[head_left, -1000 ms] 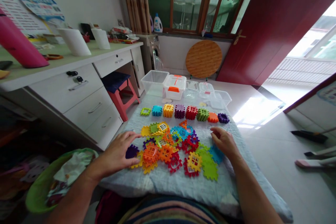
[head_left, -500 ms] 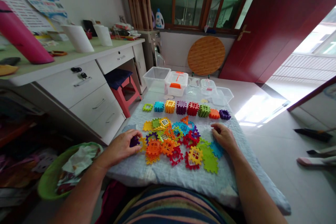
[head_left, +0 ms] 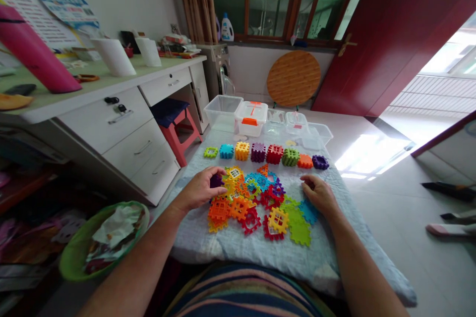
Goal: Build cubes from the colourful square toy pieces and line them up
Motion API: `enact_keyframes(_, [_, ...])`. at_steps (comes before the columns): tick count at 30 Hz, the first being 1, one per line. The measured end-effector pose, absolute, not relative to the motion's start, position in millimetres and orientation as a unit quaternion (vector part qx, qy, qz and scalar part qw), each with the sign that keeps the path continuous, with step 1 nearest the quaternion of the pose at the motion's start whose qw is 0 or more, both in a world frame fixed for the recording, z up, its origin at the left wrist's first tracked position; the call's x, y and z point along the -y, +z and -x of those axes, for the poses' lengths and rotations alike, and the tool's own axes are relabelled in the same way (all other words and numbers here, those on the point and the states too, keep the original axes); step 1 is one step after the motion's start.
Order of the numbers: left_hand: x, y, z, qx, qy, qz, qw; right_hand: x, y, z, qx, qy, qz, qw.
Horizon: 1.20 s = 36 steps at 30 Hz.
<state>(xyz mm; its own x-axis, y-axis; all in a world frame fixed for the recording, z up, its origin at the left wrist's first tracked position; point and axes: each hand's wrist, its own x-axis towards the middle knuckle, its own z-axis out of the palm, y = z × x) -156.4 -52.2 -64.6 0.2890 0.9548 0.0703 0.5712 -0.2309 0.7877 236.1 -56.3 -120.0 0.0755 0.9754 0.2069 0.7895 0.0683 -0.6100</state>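
My left hand (head_left: 201, 189) is over the left part of a heap of flat, notched plastic building pieces. A dark purple building piece (head_left: 216, 181) sits in its curled fingers, and a yellow building piece (head_left: 229, 188) shows at the fingertips. Resting on the cloth at the right, my right hand (head_left: 318, 193) has its fingers curled in; whatever they hold, if anything, is hidden. Beside it lies a blue piece (head_left: 308, 211), next to a lime green piece (head_left: 299, 228). Orange pieces (head_left: 219, 208) and red pieces (head_left: 252, 221) lie nearer me.
Behind the heap runs a row of colour-sorted stacks, including a red stack (head_left: 275, 154) and a purple stack (head_left: 258, 152). Clear plastic boxes (head_left: 223, 106) and an orange-latched box (head_left: 251, 119) stand at the table's far end. A desk (head_left: 100, 124) is at the left.
My left hand has moved right and away from me, over the heap's left side, carrying the purple and yellow pieces. My right hand stays in place.
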Motion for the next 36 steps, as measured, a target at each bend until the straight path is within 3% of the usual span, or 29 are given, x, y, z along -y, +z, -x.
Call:
enact_keyframes(6, [47.3,-75.0,153.0,-0.516,0.342,-0.692,0.371,56.8,-121.9,-237.7,0.667,0.152,0.664,0.301])
enact_keyframes(12, [58.6,-82.7,180.8,-0.611,0.298,-0.672,0.296,57.0,-122.9,-238.7,0.671,0.158,0.658,0.304])
enact_keyframes(17, [70.9,-82.9,183.8,-0.625,0.211,-0.676,0.328,57.5,-120.5,-237.1,0.668,0.152,0.661,0.305])
enact_keyframes(28, [65.2,-85.1,166.3,-0.554,0.300,-0.635,0.447,58.6,-118.3,-235.1,0.670,0.142,0.661,0.305])
enact_keyframes(36, [62.3,-36.2,144.0,-0.551,0.332,-0.727,0.241,58.5,-117.2,-235.1,0.667,0.150,0.663,0.304])
